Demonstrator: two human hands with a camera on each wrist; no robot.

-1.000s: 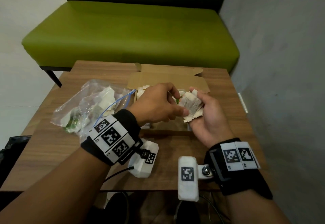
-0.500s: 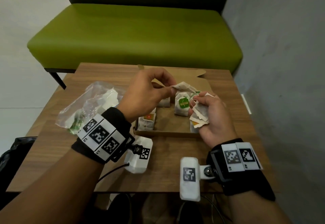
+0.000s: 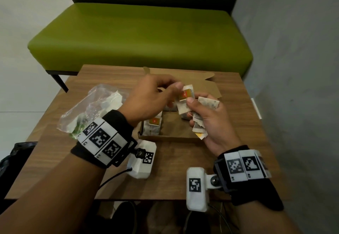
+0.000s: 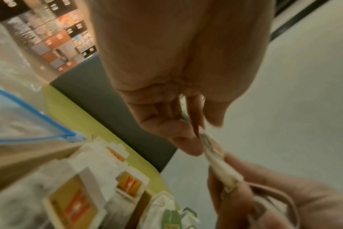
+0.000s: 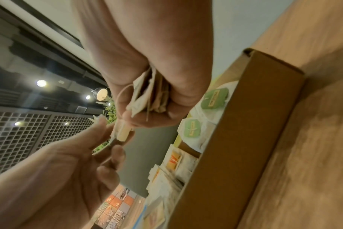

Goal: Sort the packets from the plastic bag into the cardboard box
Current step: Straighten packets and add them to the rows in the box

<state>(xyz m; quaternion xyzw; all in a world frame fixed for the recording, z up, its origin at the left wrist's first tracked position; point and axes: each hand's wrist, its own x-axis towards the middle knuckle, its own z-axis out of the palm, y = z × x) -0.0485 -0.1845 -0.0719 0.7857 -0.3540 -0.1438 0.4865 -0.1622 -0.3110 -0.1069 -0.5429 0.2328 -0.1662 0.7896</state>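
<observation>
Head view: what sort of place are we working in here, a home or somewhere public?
Probably a public lounge or waiting area, not a home. A long green bench with a dark backrest stands behind the small wooden table, and the left wrist view shows a wall of numbered lockers or panels. The right wrist view shows ceiling spotlights.

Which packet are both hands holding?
The packet with the orange label: the left hand pinches its top while the right hand grips its bottom. The other packets sit only in the right hand.
</observation>
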